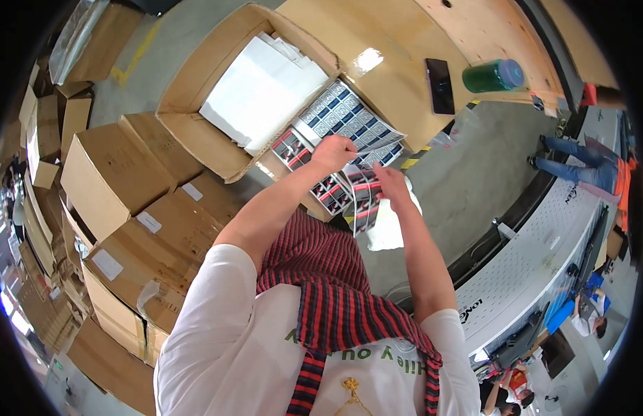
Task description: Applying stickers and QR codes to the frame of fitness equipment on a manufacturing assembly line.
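In front of me, blue-and-white printed sheets [345,114] lie in a stack beside an open carton, their right corner curling up. My left hand [334,154] is closed at the near edge of these sheets, its fingertips pinched on a sheet edge. Closer to my body, a red-and-black printed sheet [363,201] hangs bent downward. My right hand [392,187] grips its upper right edge between thumb and fingers. More red-and-black printed sheets [291,149] lie under and beside my left wrist.
An open carton [186,90] holding white sheets [262,90] stands at the left of the work table [397,48]. A phone [440,86] and a green bottle [493,75] are at the right. Stacked cartons [120,170] fill the left; a white conveyor [536,243] runs at right, near another person [592,163].
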The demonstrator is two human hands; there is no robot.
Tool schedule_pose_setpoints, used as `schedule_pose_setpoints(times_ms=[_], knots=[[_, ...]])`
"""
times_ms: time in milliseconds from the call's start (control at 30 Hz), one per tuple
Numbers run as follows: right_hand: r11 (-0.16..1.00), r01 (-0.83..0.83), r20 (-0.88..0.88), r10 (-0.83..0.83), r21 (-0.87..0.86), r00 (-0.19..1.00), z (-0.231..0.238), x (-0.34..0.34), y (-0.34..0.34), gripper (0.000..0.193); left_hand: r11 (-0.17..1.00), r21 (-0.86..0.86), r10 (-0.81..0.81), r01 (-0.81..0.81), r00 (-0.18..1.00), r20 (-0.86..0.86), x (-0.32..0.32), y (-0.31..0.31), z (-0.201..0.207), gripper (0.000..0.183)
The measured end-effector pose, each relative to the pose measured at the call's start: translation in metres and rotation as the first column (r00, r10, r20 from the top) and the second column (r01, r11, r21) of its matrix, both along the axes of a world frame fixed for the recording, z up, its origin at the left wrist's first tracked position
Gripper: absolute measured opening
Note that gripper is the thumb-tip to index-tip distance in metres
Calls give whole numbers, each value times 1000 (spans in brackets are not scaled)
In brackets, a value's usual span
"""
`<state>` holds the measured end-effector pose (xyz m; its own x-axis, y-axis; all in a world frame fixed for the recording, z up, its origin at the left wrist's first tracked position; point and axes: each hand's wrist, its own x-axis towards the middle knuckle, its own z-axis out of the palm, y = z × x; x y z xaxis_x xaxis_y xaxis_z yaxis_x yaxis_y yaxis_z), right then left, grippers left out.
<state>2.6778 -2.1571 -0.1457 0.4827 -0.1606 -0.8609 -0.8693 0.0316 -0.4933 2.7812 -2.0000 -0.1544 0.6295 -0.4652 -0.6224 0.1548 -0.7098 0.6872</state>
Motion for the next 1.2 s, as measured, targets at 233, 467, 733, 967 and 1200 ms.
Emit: schedule_pose_setpoints(times_ms=[233, 467, 733, 967, 1200], knots=[[996, -58, 34, 60, -62, 998, -21, 41, 22, 43, 997, -18, 71, -71, 997, -6, 13, 19, -21, 17], [995, -97, 14, 97, 29, 995, -21, 37, 14, 44, 975, -96, 158, -201, 926, -342, 12, 26, -46, 23], [994, -72, -15, 74, 78, 997, -12, 35, 14, 35, 982, -108, 96, -154, 904, -417, 13, 20, -40, 32], [993, -80, -6, 81, 84, 997, -13, 28, 13, 32, 995, -82, 26, -54, 950, -312, 8, 20, -37, 36], [990, -105, -1, 105, 92, 994, -13, 25, 13, 30, 997, -51, -66, 57, 978, -198, 1, 23, -38, 28]])
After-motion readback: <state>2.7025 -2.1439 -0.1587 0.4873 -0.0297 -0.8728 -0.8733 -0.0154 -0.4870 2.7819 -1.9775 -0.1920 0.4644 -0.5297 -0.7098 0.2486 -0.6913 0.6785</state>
